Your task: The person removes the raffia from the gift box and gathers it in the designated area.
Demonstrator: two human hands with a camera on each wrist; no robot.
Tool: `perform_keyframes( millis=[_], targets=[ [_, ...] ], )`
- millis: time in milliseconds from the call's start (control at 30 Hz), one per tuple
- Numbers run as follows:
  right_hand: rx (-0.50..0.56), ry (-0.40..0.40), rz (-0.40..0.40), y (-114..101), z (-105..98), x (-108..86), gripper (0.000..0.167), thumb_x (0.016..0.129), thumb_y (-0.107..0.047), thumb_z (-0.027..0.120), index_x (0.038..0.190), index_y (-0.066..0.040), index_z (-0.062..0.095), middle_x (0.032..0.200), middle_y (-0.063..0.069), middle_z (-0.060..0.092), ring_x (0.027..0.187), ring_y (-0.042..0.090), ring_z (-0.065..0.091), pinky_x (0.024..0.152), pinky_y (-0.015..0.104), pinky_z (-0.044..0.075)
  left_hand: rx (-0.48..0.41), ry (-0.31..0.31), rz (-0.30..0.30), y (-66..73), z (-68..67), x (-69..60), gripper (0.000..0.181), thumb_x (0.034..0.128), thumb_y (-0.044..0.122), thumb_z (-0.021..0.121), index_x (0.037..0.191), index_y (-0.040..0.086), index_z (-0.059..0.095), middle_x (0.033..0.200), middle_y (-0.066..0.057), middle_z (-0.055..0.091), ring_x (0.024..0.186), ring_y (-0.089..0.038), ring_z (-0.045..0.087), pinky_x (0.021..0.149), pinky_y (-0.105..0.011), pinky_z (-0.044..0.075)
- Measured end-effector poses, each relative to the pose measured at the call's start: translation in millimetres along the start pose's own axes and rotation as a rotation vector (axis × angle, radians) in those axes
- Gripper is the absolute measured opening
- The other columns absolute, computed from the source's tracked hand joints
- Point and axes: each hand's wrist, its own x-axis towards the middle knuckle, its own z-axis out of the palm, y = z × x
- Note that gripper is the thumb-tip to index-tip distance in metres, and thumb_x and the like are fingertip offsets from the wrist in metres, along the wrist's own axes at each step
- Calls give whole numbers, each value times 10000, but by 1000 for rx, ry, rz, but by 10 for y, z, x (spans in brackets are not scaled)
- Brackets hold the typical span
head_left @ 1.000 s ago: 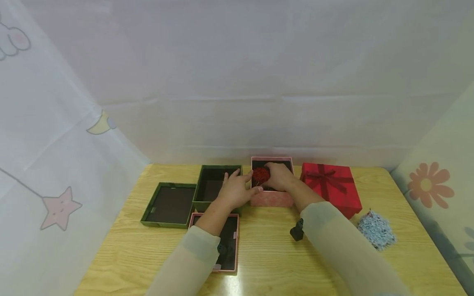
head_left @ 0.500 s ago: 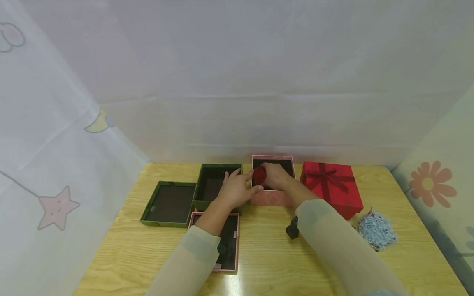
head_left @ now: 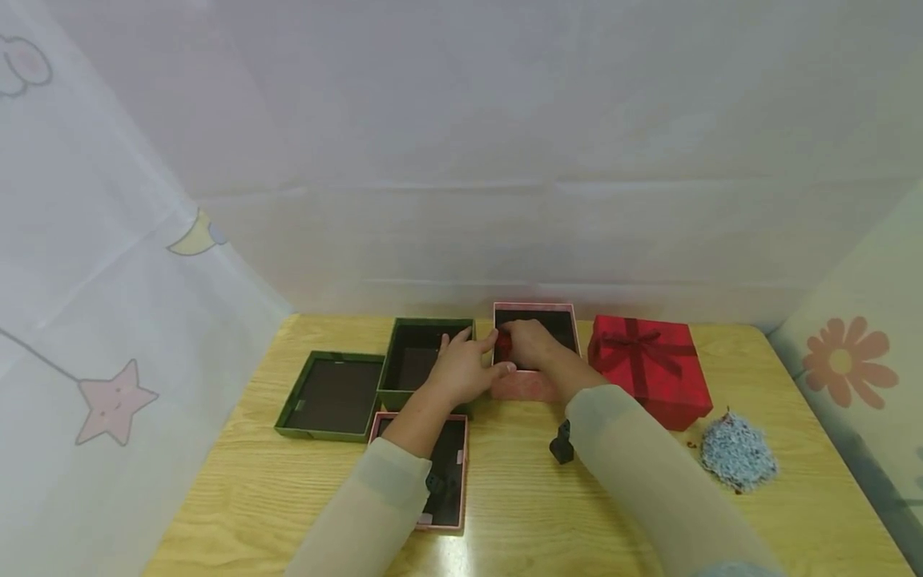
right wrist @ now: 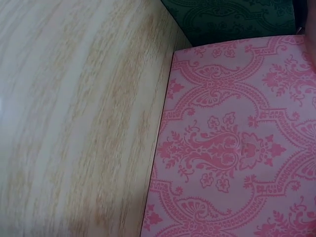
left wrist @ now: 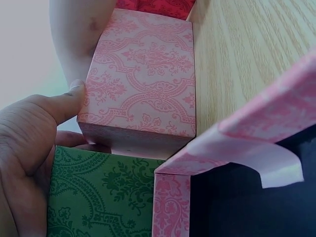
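Note:
My left hand (head_left: 460, 370) holds the left front corner of the open pink box (head_left: 530, 387). In the left wrist view its thumb lies over the rim of the pink box (left wrist: 143, 69), with the other fingers along the left wall, beside the green box (left wrist: 101, 192). Inside the pink box, against its left side, my right hand (head_left: 532, 343) holds a clump of red shredded paper (head_left: 504, 345), mostly covered by the hand; its fingertips are hidden. The right wrist view shows only the pink box's front (right wrist: 232, 143), the green box (right wrist: 237, 17) and the table.
The green box (head_left: 390, 398) stands open left of the pink one. A green lid (head_left: 335, 397) and a pink-edged lid (head_left: 464, 493) lie upturned. A red gift box (head_left: 652, 373) with a bow and a heap of pale blue shredded paper (head_left: 739, 451) are on the right.
The right hand has moved a little left and down inside the pink box with the red shredded paper, which now shows less. The left hand has stayed at the box corner.

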Motion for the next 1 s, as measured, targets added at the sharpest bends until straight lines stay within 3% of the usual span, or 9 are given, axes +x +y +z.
perform_keyframes(
  millis=[367, 600, 1000],
  targets=[
    [37, 20, 32, -11, -5, -11, 459, 825, -238, 869, 1248, -98, 758, 1082, 63, 765, 1053, 283, 686, 964, 433, 547, 9, -10, -4, 13, -29, -23, 788, 985, 610, 613, 1619, 200, 388, 1238, -30, 747, 1567, -317, 225, 1243, -637, 74],
    [53, 28, -6, 29, -38, -43, 310, 890, -246, 817, 1166, -106, 797, 1094, 40, 776, 1086, 288, 700, 982, 430, 549, 6, -10, -14, -13, -31, -11, 791, 987, 616, 605, 1623, 201, 381, 1284, -45, 727, 1567, -316, 227, 1241, -639, 77],
    [141, 54, 2, 94, -225, -139, 424, 862, -266, 858, 1242, -102, 767, 1115, 52, 765, 1094, 291, 682, 984, 464, 540, -10, -15, -12, -66, -28, 64, 799, 986, 609, 619, 1626, 197, 374, 1352, -34, 690, 1565, -327, 227, 1233, -658, 74]
  ],
)
